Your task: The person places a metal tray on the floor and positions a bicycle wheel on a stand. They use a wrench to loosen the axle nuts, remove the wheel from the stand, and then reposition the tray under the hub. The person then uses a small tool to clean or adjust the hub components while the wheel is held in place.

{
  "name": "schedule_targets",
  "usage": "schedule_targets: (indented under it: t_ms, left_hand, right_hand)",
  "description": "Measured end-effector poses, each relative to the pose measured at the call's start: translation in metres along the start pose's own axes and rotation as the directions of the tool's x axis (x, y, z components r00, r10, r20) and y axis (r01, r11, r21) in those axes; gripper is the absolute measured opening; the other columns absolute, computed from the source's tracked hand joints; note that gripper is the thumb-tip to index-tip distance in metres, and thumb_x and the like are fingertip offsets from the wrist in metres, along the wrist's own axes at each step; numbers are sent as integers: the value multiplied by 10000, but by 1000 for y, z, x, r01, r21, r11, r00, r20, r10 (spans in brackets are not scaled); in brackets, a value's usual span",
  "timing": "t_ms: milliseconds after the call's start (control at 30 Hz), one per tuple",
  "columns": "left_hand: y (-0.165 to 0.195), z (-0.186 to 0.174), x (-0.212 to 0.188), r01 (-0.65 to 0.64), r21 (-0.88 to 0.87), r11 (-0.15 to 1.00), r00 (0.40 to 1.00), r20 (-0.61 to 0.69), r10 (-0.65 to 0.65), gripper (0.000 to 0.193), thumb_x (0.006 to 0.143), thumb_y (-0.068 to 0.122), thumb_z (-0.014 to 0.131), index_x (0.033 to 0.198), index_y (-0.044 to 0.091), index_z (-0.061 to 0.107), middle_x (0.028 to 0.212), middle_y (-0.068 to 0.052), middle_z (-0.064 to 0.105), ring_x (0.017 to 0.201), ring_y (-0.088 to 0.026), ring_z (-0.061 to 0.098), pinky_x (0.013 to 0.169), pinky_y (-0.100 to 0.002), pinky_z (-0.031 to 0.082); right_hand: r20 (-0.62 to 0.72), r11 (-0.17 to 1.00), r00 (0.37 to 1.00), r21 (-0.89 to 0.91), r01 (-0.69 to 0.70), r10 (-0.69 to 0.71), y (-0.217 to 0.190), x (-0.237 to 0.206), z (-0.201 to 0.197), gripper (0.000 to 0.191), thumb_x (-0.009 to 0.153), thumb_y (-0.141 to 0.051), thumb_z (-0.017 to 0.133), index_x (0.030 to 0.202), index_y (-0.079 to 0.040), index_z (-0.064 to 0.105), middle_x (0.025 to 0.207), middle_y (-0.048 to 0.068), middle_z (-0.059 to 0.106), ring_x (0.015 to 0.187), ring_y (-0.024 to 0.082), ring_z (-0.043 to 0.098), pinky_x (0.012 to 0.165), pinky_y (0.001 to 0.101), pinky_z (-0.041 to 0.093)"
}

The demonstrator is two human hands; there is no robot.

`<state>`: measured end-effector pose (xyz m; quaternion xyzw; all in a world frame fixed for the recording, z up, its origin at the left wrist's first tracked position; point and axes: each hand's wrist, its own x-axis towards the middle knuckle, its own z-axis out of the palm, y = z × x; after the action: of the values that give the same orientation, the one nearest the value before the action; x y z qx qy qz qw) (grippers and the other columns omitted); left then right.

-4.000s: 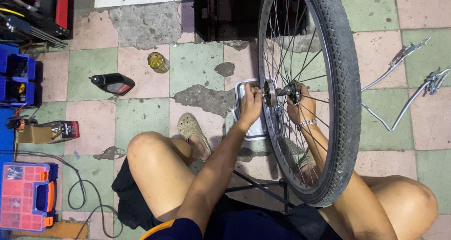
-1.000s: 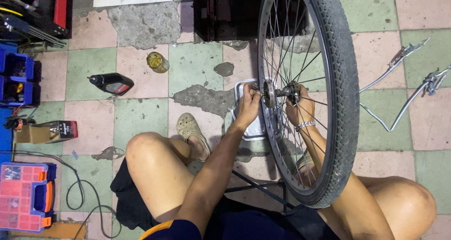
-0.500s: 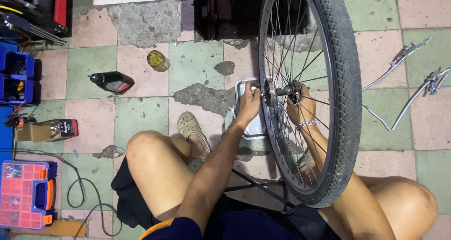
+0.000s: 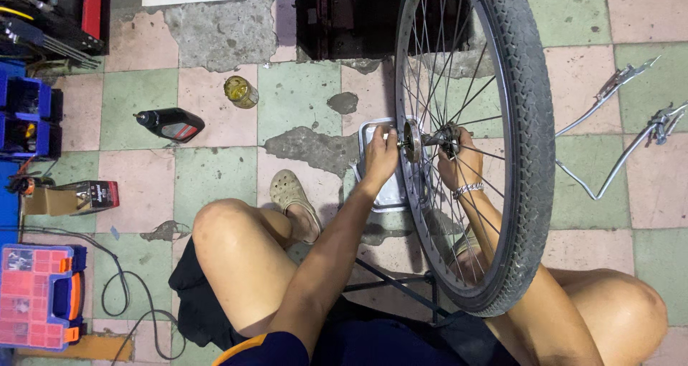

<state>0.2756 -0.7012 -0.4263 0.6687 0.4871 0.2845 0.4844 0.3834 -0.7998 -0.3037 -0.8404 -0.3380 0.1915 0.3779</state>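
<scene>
A spoked bicycle wheel (image 4: 527,122) with a black tyre stands upright between my knees. My left hand (image 4: 382,155) grips the left end of the wheel's hub axle (image 4: 414,140). On the far side of the spokes, my right hand (image 4: 453,158), with a metal bracelet on its wrist, holds the other end of the hub. A shallow metal tray (image 4: 390,194) lies on the floor under the hub.
A black oil bottle (image 4: 170,124) and a small yellowish jar (image 4: 240,92) lie on the tiled floor at left. A cardboard box (image 4: 68,198), an orange parts case (image 4: 37,296) and a cable (image 4: 118,294) sit lower left. Metal brake parts (image 4: 623,122) lie at right. A dark stand (image 4: 344,15) is behind.
Both hands stay on the hub; my left hand has shifted slightly around the axle end. The wheel has hardly moved.
</scene>
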Motion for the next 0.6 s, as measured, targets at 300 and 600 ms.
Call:
schedule_targets:
  t_ms: [300,600]
  left_hand:
    - [1,-24,-15,56,-345,937,947,315,59,478,938,380,660,1253,32,571,1141,-171,697,1069,-275,681,894,-427,557]
    - [-3,-24,2,119,-232,965,928,372,-25,595,995,526,622,1246,-14,619,1055,-161,680,960,-238,676,813,-398,577]
  right_hand:
    - [-33,999,999,-8,37,-38,8,1,4,426,851,-42,717,1263,-49,609,1023,190,741,961,352,733,822,409,556]
    - [-16,1000,1000,-4,21,-21,9,2,3,458,842,-26,713,1285,-51,597,1050,186,742,984,326,737,827,396,558]
